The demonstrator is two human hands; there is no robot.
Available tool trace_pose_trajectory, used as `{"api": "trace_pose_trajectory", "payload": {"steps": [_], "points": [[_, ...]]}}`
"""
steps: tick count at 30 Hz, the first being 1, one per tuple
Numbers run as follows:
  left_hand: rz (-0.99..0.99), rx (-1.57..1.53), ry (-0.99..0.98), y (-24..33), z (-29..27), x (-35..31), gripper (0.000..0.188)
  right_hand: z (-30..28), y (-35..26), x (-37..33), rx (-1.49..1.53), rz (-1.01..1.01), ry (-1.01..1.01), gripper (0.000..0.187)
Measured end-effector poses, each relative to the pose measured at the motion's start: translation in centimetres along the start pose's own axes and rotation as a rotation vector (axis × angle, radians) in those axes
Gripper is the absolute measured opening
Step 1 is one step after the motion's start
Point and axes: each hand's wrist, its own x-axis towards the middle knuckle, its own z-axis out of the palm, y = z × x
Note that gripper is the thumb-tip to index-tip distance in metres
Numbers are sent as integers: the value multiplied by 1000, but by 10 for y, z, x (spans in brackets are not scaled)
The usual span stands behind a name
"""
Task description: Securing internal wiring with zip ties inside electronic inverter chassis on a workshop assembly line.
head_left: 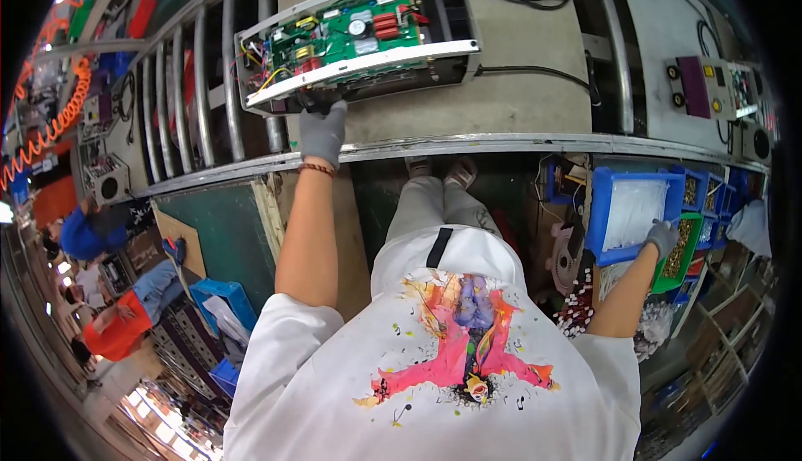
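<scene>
My left hand [323, 134], in a grey glove, is at the near side of an electronic unit [363, 56] with its top off. Its fingers close around a dark part at the unit's lower left; the fingertips are partly hidden. Inside the unit's pale metal frame sits a green circuit board [347, 31] with red, yellow and white components. My right hand [664, 237], also gloved in grey, reaches far out to the right. It is at the corner of a blue bin [595, 219] of clear plastic pieces, beside a green bin [673, 279] of small brass-coloured parts. Its fingers are too small to read.
Metal rollers [203, 85] line the conveyor left of the unit. A black cable [535, 70] runs right from it, and another lies coiled behind. Further right stands a purple-and-white unit [706, 87]. Small blue bins [692, 189] flank the green one. Several people work at left.
</scene>
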Motion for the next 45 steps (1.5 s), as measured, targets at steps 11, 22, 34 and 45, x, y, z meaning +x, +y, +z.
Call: {"api": "trace_pose_trajectory", "payload": {"steps": [11, 22, 34, 45], "points": [[117, -332, -10, 2, -12, -21, 37, -73, -146, -153, 509, -896, 57, 26], [-68, -565, -262, 13, -31, -25, 35, -47, -244, -446, 753, -999, -1424, 18], [416, -30, -331, 41, -57, -54, 33, -20, -260, -481, 650, -1354, -1154, 9], [639, 491, -715, 70, -84, -46, 42, -87, -300, -469, 206, -2007, -484, 29]]}}
